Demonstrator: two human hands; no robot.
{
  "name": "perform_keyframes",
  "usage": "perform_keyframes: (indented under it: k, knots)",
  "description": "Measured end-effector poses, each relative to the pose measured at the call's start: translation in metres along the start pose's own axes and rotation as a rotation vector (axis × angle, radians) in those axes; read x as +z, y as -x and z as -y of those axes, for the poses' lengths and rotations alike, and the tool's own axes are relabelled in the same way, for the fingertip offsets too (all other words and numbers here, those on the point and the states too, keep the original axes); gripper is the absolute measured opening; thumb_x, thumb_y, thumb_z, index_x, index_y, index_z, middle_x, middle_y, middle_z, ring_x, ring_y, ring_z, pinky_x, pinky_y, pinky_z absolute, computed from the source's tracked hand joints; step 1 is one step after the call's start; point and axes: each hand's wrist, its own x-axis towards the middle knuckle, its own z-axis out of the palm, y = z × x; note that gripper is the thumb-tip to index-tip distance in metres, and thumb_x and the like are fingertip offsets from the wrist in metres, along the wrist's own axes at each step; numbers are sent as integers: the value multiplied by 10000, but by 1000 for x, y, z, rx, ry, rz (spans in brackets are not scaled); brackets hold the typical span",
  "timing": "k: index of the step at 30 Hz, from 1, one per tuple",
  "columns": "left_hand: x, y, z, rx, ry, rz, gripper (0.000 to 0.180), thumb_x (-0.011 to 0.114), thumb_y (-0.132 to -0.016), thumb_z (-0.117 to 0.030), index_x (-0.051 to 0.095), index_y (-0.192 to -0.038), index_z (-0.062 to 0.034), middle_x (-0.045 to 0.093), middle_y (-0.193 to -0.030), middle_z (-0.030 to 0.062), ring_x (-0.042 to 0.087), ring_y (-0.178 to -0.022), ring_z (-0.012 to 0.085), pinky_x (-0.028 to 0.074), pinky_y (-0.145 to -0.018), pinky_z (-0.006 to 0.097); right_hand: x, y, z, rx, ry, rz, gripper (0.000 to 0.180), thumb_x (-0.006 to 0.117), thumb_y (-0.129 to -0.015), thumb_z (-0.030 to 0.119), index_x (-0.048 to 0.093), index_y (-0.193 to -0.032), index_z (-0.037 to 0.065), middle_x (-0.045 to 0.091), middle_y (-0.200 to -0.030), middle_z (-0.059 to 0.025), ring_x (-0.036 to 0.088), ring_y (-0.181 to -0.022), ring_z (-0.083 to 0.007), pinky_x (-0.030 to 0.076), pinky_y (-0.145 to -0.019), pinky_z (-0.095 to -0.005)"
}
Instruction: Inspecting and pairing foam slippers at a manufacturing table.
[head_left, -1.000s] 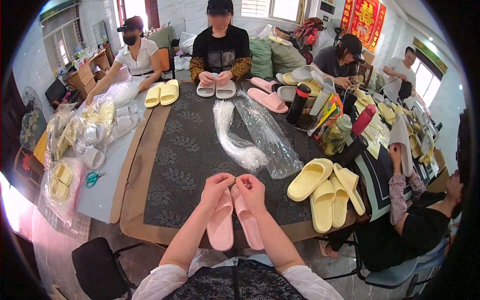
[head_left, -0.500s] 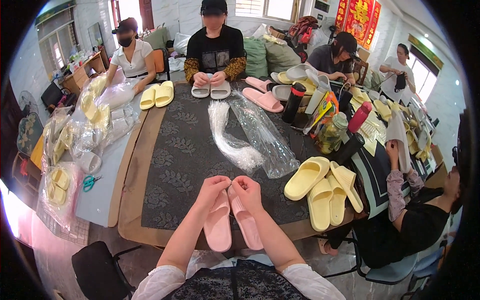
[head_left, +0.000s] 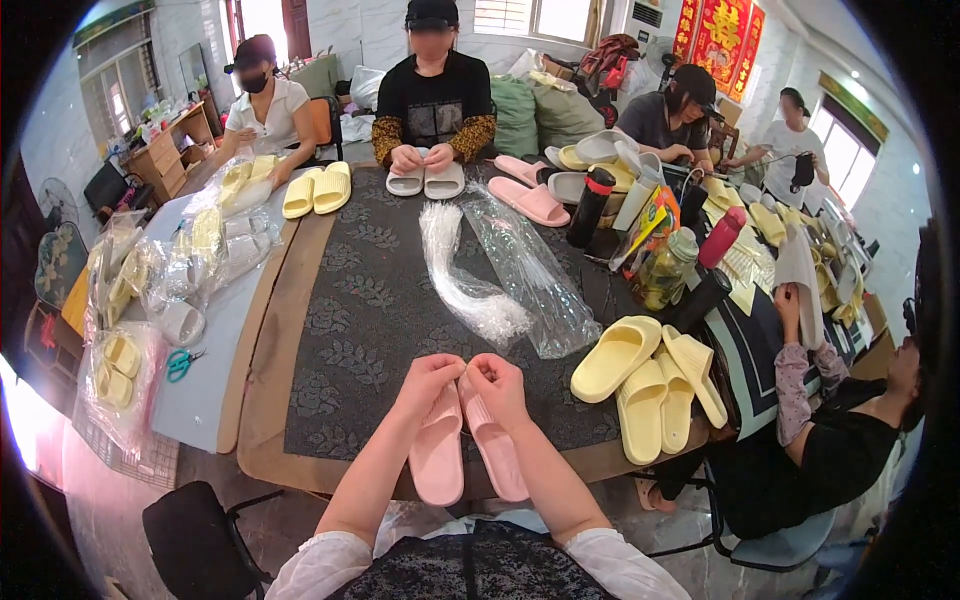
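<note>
A pair of pink slippers [head_left: 437, 462] lies side by side at the near edge of the table, heels toward me. Over their toe ends, my left hand [head_left: 430, 385] and my right hand [head_left: 497, 386] are closed in pinches, fingertips almost meeting. Whatever the fingertips hold is too small to make out. Beyond my hands lies a bundle of thin clear plastic strands [head_left: 447, 265], beside a long clear plastic bag [head_left: 560, 325]. Several yellow slippers [head_left: 640, 410] sit in a group to the right of my hands.
Across the table, a person handles grey slippers [head_left: 443, 181]. Yellow slippers [head_left: 330, 188] stand left of them. Bagged slippers and teal scissors [head_left: 180, 365] lie on the left table. A black bottle [head_left: 590, 207], a jar [head_left: 668, 268] and a pink bottle [head_left: 722, 237] stand at right. Other people work around.
My hands and the pink slippers stay almost in place. At the far left, a co-worker's arm and the bagged yellow slippers have shifted. The co-worker at far right has moved an arm outward.
</note>
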Motion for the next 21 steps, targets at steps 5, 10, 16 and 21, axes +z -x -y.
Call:
perform_keyframes:
  k: [5,10,16,21]
  knots:
    - [-6,-5,4,27,-65,10,147,645,-861,-130,683,-936,-10,647,-818,-8,563,-708,62,443,-621,210,-1,-1,-3,-9,24,14,73,637,-866,82,655,-875,12,583,-722,57,487,-638,-16,411,-584,-193]
    - [-3,-5,3,35,-122,6,148,639,-870,-142,681,-936,-16,642,-829,-15,549,-715,50,427,-613,202,-1,-3,-5,8,15,-13,79,651,-868,91,662,-891,17,597,-751,52,493,-664,-17,419,-603,-194]
    - [-4,-7,13,111,48,-31,146,627,-894,-165,662,-932,-29,602,-801,-43,518,-709,34,405,-612,189,3,-3,-4,19,59,-49,84,659,-866,92,669,-909,20,601,-755,56,470,-647,-6,396,-574,-182]
    - [1,-8,13,110,29,-79,131,618,-905,-157,651,-922,-31,583,-785,-52,509,-719,29,403,-631,187,1,-4,-7,30,81,-70,78,663,-862,90,671,-910,29,603,-756,57,462,-645,1,383,-564,-178]
